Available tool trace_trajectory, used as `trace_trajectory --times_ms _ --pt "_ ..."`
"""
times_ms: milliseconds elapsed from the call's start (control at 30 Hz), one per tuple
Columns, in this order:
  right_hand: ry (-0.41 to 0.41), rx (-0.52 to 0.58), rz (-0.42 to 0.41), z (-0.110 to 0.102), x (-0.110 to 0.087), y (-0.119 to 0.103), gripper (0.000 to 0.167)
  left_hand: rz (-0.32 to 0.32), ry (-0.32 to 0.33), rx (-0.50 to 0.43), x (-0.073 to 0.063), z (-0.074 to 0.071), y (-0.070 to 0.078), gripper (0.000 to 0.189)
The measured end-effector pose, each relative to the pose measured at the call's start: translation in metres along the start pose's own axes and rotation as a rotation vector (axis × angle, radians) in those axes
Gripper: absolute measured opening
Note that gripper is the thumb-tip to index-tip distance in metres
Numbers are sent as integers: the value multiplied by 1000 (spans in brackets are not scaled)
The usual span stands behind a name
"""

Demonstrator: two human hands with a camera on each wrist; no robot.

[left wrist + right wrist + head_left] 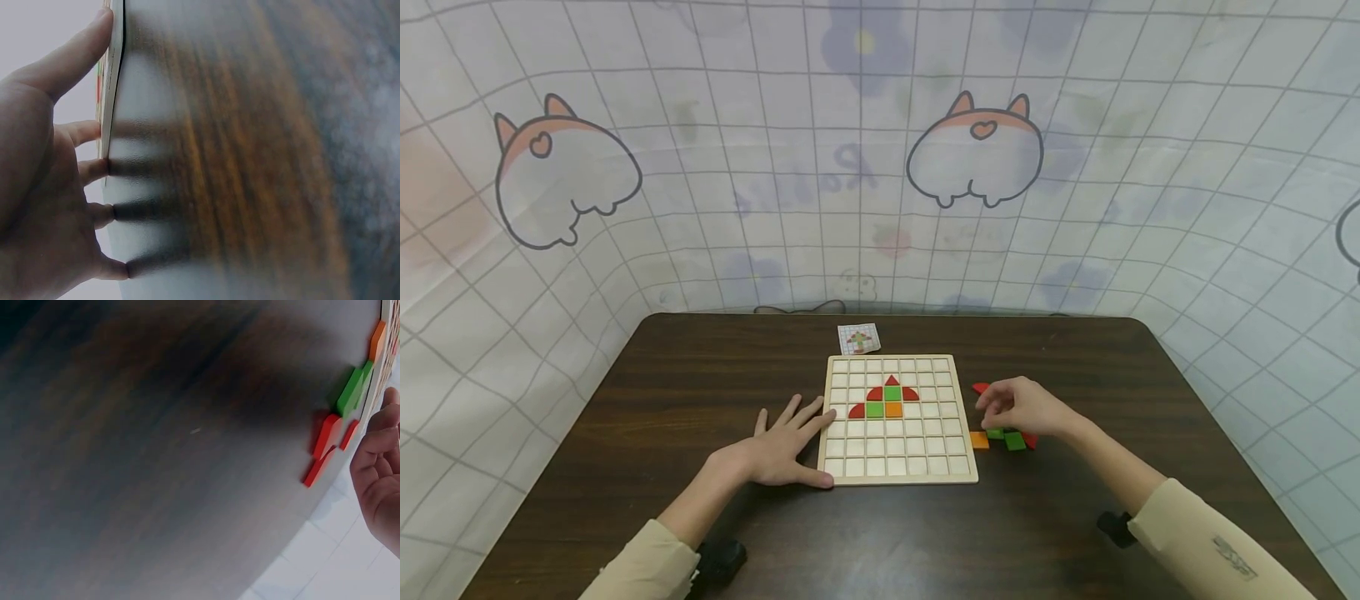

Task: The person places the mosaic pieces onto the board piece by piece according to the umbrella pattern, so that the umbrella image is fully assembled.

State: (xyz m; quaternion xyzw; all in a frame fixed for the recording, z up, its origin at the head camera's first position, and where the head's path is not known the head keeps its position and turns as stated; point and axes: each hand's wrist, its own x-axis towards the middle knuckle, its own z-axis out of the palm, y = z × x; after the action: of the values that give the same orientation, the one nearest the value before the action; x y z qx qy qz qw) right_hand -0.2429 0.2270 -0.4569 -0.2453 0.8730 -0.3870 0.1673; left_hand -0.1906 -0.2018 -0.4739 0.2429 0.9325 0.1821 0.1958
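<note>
A light wooden grid board (898, 471) lies on the table. Red, green and orange pieces sit in its cells: a red triangle (891, 381) at the top, rounded red ones beside green squares (875, 409), and an orange square (893, 409). My left hand (778, 450) has its fingers spread; the thumb and some fingertips touch the board's left edge. To the right of the board, my right hand (1018, 406) is above loose pieces, fingers bent. I cannot tell whether it pinches a piece. Near it lie an orange square (979, 440), green pieces (350, 391) and red pieces (327, 435).
A small picture card (858, 338) with a coloured pattern on a grid lies behind the board's top edge. The dark wooden table (700, 367) ends at the back against a curtain (880, 250) printed with a grid and cartoon animals.
</note>
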Motion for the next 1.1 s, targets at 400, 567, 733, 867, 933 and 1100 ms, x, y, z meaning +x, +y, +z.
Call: trace_trajectory --times_ms 400,567,733,867,933,1100 --pt "-29 31 59 -7 -13 12 29 1 1 6 1 1 -2 104" --pt "-36 4 88 -6 -13 15 29 4 -1 3 2 2 -3 104" --pt "-18 -47 110 -5 -10 17 28 4 2 4 2 2 -4 104" --pt "-14 -85 108 -3 -9 18 28 4 1 4 2 2 -3 103" --pt "-12 -104 99 -3 -9 18 27 4 0 5 2 2 -3 103" --pt "3 -142 101 0 -9 14 24 1 1 5 2 3 -3 104"
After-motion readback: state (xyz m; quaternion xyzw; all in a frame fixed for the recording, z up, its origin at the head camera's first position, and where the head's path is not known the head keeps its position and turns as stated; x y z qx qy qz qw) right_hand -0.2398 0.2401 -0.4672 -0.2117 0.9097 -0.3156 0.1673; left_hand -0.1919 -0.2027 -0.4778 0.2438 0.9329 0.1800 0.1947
